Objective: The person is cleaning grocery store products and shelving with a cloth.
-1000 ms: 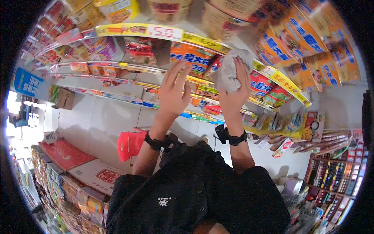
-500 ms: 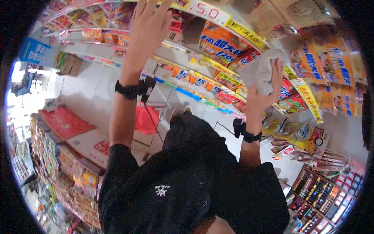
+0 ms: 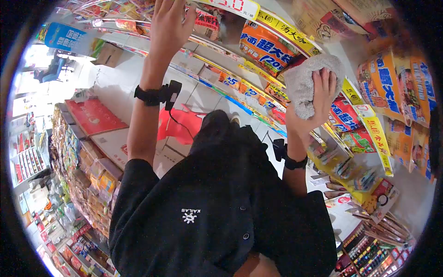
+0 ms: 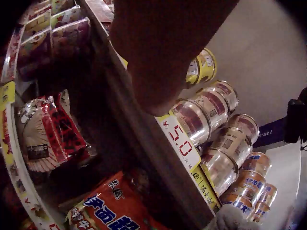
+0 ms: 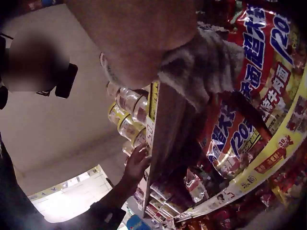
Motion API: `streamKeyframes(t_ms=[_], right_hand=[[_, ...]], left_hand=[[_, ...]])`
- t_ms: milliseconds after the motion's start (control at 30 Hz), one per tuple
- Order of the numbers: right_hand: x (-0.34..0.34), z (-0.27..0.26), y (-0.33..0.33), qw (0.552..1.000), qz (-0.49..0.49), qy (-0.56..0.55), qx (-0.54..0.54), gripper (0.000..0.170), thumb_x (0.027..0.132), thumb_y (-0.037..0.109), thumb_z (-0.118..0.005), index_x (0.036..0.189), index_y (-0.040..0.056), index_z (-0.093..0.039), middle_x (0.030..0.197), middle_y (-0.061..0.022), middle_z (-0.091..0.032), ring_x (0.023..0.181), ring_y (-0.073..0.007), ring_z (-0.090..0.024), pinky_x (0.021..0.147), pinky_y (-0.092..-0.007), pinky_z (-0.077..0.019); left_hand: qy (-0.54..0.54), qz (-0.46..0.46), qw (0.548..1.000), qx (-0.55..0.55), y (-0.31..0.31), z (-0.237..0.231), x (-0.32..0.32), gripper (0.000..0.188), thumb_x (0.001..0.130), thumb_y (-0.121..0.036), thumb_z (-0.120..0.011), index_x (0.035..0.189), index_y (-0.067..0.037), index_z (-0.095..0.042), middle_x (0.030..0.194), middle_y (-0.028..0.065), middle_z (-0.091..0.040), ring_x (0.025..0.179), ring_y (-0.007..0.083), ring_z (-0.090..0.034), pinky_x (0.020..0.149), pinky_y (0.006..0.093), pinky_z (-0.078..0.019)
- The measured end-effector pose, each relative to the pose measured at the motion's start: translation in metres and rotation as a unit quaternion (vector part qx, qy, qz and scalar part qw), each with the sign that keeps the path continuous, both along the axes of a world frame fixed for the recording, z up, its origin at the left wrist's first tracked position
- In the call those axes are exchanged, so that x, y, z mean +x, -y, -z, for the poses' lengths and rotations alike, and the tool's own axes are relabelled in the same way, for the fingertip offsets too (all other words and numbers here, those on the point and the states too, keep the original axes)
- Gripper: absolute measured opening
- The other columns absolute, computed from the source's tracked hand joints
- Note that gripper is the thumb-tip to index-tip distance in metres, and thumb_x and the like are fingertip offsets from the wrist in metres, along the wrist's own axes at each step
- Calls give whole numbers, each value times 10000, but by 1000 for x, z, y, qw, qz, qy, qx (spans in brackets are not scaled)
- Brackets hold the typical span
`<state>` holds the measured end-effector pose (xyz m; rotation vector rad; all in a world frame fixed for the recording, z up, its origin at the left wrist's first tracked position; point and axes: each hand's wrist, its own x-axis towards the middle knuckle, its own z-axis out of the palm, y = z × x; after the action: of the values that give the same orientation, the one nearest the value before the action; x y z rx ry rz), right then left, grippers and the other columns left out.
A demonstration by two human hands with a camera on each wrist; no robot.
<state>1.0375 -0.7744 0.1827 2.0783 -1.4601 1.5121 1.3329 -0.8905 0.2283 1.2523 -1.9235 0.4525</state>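
Note:
My right hand (image 3: 323, 94) holds a grey cloth (image 3: 302, 78), its fingers bent over it, right at the yellow-labelled edge of the upper shelf. In the right wrist view the cloth (image 5: 206, 62) hangs close to red noodle packets (image 5: 225, 129). Over to the left, my left hand (image 3: 170, 30) lies along the same shelf edge with fingers extended, holding nothing. That hand (image 5: 136, 165) appears in the right wrist view beside the cup noodles (image 5: 129, 127). The price tag (image 4: 178, 143) reading 5.0 sits just past the left hand in the left wrist view.
Orange noodle packets (image 3: 265, 48) stand on the shelf below, with more hanging packets (image 3: 387, 85) at the right. Behind me are a red stool (image 3: 177, 124) and a bank of packaged goods (image 3: 87, 166). A blue sign (image 3: 64, 38) stands at far left.
My left hand has moved left and up to the shelf edge. The right hand has shifted right along the shelf with the cloth, and the head view has turned.

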Motion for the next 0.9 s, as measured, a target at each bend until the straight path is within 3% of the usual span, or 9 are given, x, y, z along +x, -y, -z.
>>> streamKeyframes(t_ms=[367,433,500,567,600,700,833,867,900], right_hand=[[-9,19,11,999,-4,1,-48,448,771,17,-666,1215,-4,-607,1319,-213,-585,1261,-439,-513,1086,-532,-360],[-4,22,12,999,36,0,-32,405,805,39,-653,1206,0,-610,1308,-211,-591,1250,-446,-516,1085,-537,-359],[-6,34,15,997,32,14,-72,351,843,68,-637,1189,8,-621,1321,-203,-585,1242,-457,-518,1077,-553,-359],[-10,35,10,993,97,-65,16,475,804,226,-692,1220,20,-596,1302,-231,-584,1199,-500,-526,1007,-588,-419],[-10,31,13,994,45,-48,-83,388,896,100,-623,1246,-44,-538,1318,-275,-549,1226,-446,-533,1068,-557,-386],[11,25,12,989,108,-18,-102,392,909,89,-609,1249,-77,-505,1295,-298,-547,1221,-433,-541,1066,-548,-398],[27,42,22,970,219,3,-102,351,863,147,-611,1157,-46,-606,1203,-275,-626,1167,-448,-584,1013,-574,-432],[43,41,32,961,223,32,-158,271,844,112,-649,1079,-23,-649,1157,-235,-660,1132,-435,-605,995,-535,-456],[46,44,31,973,200,-8,-115,267,835,133,-675,1060,-10,-659,1137,-215,-672,1114,-429,-612,982,-526,-465]], left_hand=[[-21,3,1000,10,3,-3,-1,586,770,30,-573,1349,-48,-523,1464,203,-433,1391,387,-362,1132,467,-323],[-11,-3,1000,5,11,1,3,599,770,14,-585,1360,-59,-519,1470,202,-428,1395,384,-359,1134,472,-321],[-3,30,997,-75,24,12,10,465,876,-122,-640,1334,-93,-564,1399,140,-526,1324,354,-453,1094,468,-352],[-9,37,995,-87,29,15,15,456,852,-110,-660,1303,-96,-598,1366,132,-563,1301,337,-485,1090,458,-353],[-8,29,997,-76,31,18,20,455,843,-100,-655,1296,-114,-614,1372,118,-549,1299,334,-473,1074,456,-368],[-20,36,996,-76,37,20,30,427,822,-81,-650,1246,-130,-667,1354,106,-557,1291,328,-467,1050,437,-385],[-16,83,996,-20,42,23,45,435,835,-84,-631,1265,-140,-663,1367,128,-557,1290,346,-465,1070,445,-341],[-5,84,996,-16,43,23,46,421,850,-99,-623,1267,-140,-662,1378,129,-552,1298,349,-457,1073,456,-333],[9,87,996,-14,44,23,47,409,864,-114,-614,1269,-141,-661,1389,130,-546,1305,352,-448,1076,467,-325]])
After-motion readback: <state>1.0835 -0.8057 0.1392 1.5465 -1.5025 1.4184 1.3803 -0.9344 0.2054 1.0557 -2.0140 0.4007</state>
